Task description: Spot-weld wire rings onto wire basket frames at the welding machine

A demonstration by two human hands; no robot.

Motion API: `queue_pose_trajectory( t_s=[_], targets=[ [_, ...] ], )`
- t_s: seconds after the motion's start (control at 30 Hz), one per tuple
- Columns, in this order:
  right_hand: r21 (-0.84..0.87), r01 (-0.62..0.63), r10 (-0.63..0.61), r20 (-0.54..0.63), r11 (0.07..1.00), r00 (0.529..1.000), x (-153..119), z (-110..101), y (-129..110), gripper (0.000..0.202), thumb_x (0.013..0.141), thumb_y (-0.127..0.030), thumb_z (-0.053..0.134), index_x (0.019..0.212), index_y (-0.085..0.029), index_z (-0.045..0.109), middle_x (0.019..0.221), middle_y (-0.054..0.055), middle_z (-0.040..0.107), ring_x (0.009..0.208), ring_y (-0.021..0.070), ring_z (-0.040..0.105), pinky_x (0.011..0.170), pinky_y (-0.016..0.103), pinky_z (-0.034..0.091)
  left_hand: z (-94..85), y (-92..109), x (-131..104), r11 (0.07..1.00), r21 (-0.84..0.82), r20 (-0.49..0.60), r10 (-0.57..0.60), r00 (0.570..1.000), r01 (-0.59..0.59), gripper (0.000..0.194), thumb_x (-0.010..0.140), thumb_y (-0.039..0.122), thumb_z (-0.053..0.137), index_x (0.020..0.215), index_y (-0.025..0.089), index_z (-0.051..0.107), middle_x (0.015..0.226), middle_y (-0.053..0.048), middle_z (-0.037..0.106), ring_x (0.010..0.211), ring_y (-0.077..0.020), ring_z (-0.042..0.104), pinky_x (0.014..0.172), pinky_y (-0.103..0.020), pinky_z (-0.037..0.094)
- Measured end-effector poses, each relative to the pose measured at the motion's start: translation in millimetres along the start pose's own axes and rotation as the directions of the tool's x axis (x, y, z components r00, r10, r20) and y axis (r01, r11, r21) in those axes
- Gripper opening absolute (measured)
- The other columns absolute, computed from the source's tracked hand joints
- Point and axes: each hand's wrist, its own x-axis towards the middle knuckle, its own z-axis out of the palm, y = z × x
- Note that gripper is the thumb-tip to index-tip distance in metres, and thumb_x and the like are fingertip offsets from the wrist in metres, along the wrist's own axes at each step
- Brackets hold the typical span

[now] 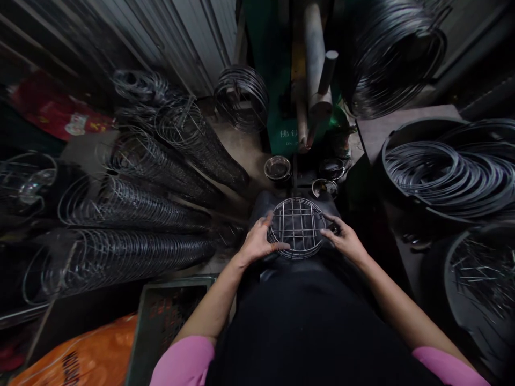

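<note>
Above my lap is a small stack of round wire grids (298, 228), each a ring crossed by straight wires. My left hand (261, 238) grips the left rim, its thumb lying over the top edge. On the opposite side, my right hand (341, 237) has its thumb and fingers at the right rim. The undersides of the fingers are partly hidden. Just beyond the grids stands a green machine (284, 134) with a pale metal arm (315, 48) reaching down.
Tall stacks of wire rings (137, 249) line the left. At right are a tub of wire rings (432, 206) and a bin of cut wires (450, 279). Small round dishes (277, 168) sit at the machine's foot. A green crate (139, 321) and an orange sack (96, 348) lie lower left.
</note>
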Motion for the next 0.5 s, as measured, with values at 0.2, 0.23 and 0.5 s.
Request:
queue_pose_trajectory(
  t_s=[0.2, 0.23, 0.5],
  targets=[
    [-0.005, -0.053, 0.053, 0.103, 0.999, 0.993, -1.6, -4.8, 3.4, 0.079, 0.062, -0.046, 0.075, 0.129, -0.018, 0.045, 0.088, 0.005, 0.062, 0.079, 0.0205, 0.059, 0.071, 0.033, 0.049, 6.4, 7.0, 0.7, 0.994, 0.104, -0.006, -0.018, 1.000, 0.019, 0.123, 0.044, 0.070, 0.071, 0.141, 0.016, 0.019, 0.124, -0.016, 0.044, 0.115, -0.0333, 0.044, 0.097, -0.045, 0.036],
    [-0.012, -0.058, 0.059, 0.105, 0.998, 0.993, -1.3, -4.4, 4.9, 0.079, 0.062, -0.046, 0.074, 0.129, -0.018, 0.045, 0.088, 0.005, 0.062, 0.079, 0.0204, 0.059, 0.072, 0.033, 0.049, 7.7, 8.0, 0.8, 0.993, 0.111, -0.008, -0.026, 1.000, 0.027, 0.123, 0.044, 0.070, 0.071, 0.141, 0.016, 0.018, 0.124, -0.016, 0.044, 0.115, -0.0334, 0.044, 0.096, -0.046, 0.036],
    [0.030, -0.067, 0.063, 0.099, 0.997, 0.993, -1.7, -6.8, 6.5, 0.076, 0.058, -0.039, 0.077, 0.127, -0.022, 0.049, 0.101, 0.006, 0.062, 0.091, 0.0234, 0.058, 0.079, 0.034, 0.047, 15.4, 14.3, -4.5, 0.987, 0.134, -0.040, -0.081, 0.996, 0.086, 0.115, 0.050, 0.066, 0.071, 0.141, 0.018, 0.018, 0.128, -0.018, 0.041, 0.119, -0.0364, 0.039, 0.097, -0.053, 0.031]
  ],
)
